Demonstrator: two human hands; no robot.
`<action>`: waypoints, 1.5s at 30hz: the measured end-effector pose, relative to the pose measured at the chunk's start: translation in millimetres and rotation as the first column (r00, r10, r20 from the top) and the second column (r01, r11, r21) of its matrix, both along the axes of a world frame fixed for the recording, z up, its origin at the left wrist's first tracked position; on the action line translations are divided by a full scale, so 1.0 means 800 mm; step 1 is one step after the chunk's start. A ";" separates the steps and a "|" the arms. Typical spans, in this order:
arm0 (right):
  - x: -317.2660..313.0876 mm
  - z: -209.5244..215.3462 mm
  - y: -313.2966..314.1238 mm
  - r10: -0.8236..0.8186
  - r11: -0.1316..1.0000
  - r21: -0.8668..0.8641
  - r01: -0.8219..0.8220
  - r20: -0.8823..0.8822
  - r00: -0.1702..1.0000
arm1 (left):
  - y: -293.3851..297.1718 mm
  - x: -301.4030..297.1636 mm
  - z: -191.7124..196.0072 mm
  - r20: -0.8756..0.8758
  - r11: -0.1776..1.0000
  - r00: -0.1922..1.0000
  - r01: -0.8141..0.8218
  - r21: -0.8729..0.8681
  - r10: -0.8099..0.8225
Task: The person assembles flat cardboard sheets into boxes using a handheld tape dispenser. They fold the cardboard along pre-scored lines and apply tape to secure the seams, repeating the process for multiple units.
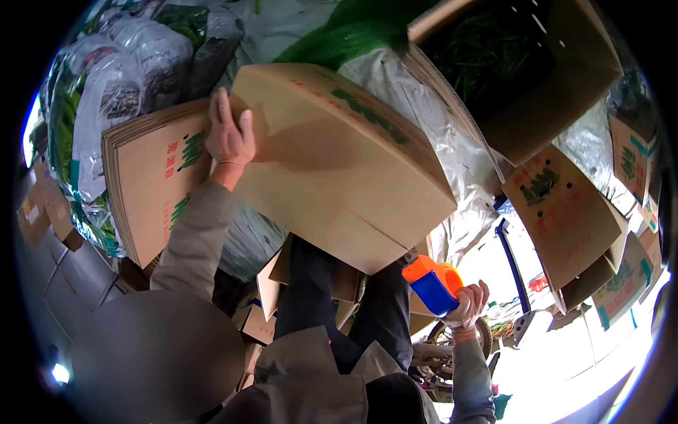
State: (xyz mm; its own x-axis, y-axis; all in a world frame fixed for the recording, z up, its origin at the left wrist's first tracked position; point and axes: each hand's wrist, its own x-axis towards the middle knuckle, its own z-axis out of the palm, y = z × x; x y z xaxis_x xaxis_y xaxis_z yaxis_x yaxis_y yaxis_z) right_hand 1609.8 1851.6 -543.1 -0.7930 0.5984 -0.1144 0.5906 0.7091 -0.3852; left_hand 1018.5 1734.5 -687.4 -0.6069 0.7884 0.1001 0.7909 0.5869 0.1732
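Observation:
A closed brown cardboard box (339,162) lies tilted in front of me, its plain side facing up and green and red print on the far side. My left hand (232,138) rests at its left edge with fingers stretched out and thumb apart. My right hand (467,305) is closed round a tape dispenser (432,284) with an orange and blue body. The metal head of the dispenser is at the box's near right corner; I cannot tell whether it touches. No strip of tape can be made out on the box.
Flattened cartons (152,184) are stacked left of the box. Behind them are clear plastic bags (134,71) of green produce. At the upper right stands an open carton (558,106) holding long green vegetables. A wheel (484,338) shows below my right hand. A blurred grey oval hides the lower left.

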 end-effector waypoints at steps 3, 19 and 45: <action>0.055 -0.008 0.006 -0.010 1.000 -0.015 0.011 0.062 0.998 | -0.002 0.009 0.011 0.025 0.996 0.998 -0.052 -0.070 0.054; 0.017 -0.119 -0.017 0.091 0.972 -0.226 0.057 0.592 0.801 | 0.006 0.020 0.006 0.026 0.999 0.999 -0.048 -0.010 0.048; -0.217 0.085 0.224 0.490 0.864 0.050 -0.502 -0.315 0.813 | -0.002 0.425 0.156 0.832 0.581 -0.478 -0.775 -0.248 -0.283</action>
